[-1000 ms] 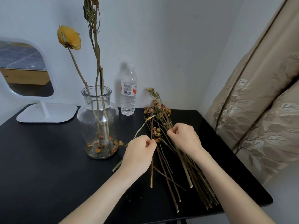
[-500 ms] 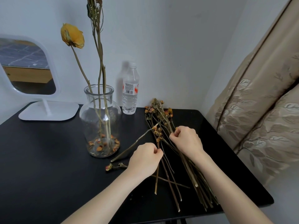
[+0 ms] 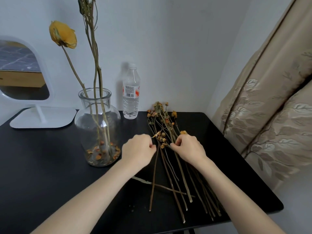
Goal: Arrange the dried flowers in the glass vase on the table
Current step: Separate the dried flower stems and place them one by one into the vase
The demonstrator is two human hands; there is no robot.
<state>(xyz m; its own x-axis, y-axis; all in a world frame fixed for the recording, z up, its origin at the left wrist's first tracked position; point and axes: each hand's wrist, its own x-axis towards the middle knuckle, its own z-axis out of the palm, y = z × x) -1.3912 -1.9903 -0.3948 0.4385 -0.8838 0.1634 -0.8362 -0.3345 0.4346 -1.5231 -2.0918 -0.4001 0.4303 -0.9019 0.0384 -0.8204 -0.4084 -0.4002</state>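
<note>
- Now, you are at the sorting step: the dried flowers (image 3: 166, 121) lie in a loose fan on the black table (image 3: 42, 166), heads toward the wall and cut ends toward you, and you are picking one out of the pile.
- Your left hand (image 3: 137, 150) has its fingers curled in, thumb and forefinger pinched on a thin stem (image 3: 154, 179) just below its small flower head.
- Your right hand (image 3: 189, 149) is curled too, fingertips closed on the upper part of the pile, which looks like holding the rest down while the one stem comes free.
- The glass vase (image 3: 98, 125) stands just left of your left hand, apart from it. It already holds a few tall stems, one with a yellow bloom (image 3: 63, 35), and loose petals lie at the bottom.
- Most of the flowers are not yet in the vase, so the task looks to be in its early part.
- The next move, as I judge it, calls for lifting the stem clear without snagging its neighbours, turning the cut end downward, and guiding it through the neck of the vase.
- Go gently: dry stems and heads will likely snap or shed if pulled hard, and a knock could tip the tall stems.
</note>
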